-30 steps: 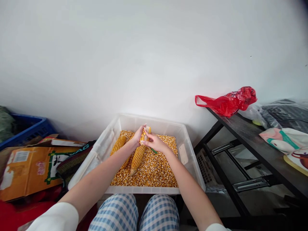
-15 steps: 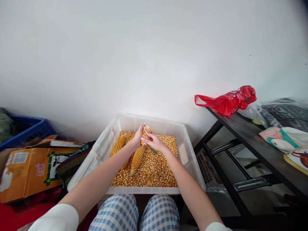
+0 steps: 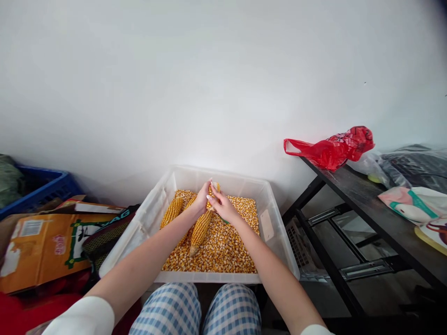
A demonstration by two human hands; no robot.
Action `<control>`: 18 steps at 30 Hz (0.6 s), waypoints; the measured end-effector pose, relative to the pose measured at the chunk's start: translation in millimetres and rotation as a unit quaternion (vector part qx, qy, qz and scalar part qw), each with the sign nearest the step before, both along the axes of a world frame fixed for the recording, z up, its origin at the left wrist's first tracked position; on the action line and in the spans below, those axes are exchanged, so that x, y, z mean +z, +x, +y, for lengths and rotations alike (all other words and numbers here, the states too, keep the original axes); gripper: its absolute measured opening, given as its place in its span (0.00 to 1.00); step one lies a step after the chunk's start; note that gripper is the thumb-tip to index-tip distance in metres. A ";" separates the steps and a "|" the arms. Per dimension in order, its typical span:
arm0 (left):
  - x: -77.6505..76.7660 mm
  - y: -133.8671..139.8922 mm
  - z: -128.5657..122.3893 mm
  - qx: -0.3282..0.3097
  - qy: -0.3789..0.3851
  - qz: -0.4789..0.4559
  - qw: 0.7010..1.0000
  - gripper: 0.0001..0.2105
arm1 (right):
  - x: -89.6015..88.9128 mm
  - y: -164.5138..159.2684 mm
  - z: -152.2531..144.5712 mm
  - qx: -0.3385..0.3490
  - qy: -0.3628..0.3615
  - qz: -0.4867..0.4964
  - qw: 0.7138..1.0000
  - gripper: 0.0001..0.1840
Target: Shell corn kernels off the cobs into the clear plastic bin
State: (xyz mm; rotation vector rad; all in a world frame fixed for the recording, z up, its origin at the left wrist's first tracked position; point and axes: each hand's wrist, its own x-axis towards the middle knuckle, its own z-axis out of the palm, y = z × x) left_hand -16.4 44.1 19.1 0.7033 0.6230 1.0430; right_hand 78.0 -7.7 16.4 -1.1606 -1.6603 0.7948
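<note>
Between my hands is a corn cob (image 3: 218, 186), its pale top poking out above the fingers. My left hand (image 3: 201, 199) is wrapped round its left side. My right hand (image 3: 224, 207) grips it from the right, thumb and fingers pressed against the kernels. Below them a full ear of corn (image 3: 200, 231) lies on a bed of loose kernels (image 3: 226, 249). Another ear (image 3: 172, 211) rests at the left, and one more is partly hidden behind my left forearm. All this sits in a translucent plastic bin (image 3: 268, 277). A bit of something green shows under my right hand.
A black metal-framed table (image 3: 335, 186) stands at the right with a red plastic bag (image 3: 331, 151) on its corner. An orange cardboard box (image 3: 45, 246) and a blue crate (image 3: 52, 184) are at the left. A white wall (image 3: 223, 83) rises behind the bin.
The fingers of my right hand have shifted up a little on the cob and cover more of it. The ears in the bin lie as before.
</note>
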 end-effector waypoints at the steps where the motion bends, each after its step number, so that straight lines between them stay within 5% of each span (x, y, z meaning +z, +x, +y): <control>1: 1.4 -1.3 -0.3 -0.012 -0.015 0.002 1.000 0.18 | 0.4 2.1 0.5 0.009 -0.003 0.003 1.000 0.26; 5: 2.9 -2.2 -0.5 -0.032 -0.045 0.012 0.998 0.19 | 1.9 3.2 0.7 0.020 -0.022 0.021 0.999 0.24; 11: -7.8 7.1 1.8 0.099 0.006 0.017 0.995 0.15 | -7.1 -6.8 2.4 -0.082 -0.031 0.004 0.996 0.32; 18: -2.7 7.7 1.6 0.053 -0.006 -0.009 0.999 0.15 | -6.4 -2.6 9.0 -0.055 0.032 0.037 0.997 0.27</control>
